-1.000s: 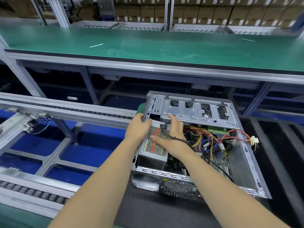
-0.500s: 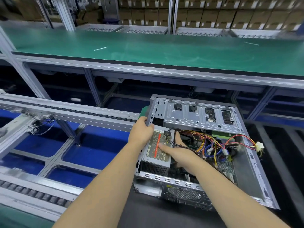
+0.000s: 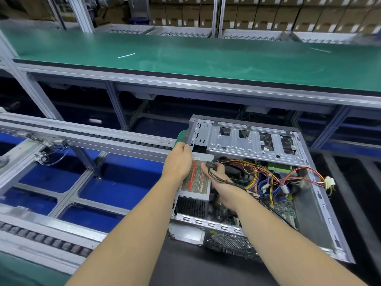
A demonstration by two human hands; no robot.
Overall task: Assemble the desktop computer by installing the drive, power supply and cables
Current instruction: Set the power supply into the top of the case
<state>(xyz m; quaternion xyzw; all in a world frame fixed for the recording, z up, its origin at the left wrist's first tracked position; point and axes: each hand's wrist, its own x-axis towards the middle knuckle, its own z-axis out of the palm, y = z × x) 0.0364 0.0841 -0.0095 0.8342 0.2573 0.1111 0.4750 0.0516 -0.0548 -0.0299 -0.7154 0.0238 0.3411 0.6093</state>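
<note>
Green bench top [image 3: 206,58] behind, roller conveyor [image 3: 82,137] to my left, cartons [image 3: 268,15] stacked beyond.

Open computer case [image 3: 321,203] lies on a black mat [image 3: 185,269]. My left hand [image 3: 178,162] grips its left wall beside the power supply [image 3: 195,184]; my right hand [image 3: 222,186] holds a black cable connector [image 3: 210,164] over it, colored wires [image 3: 268,176] tangled alongside.

Two bare forearms come into the picture from the lower edge, and no sleeve covers them up to where the frame cuts them off. The left hand [image 3: 178,161] and the right hand [image 3: 223,185] are both bare too (no glove, no ring, no watch or strap at either wrist). The fingernails look short and plain.
</note>
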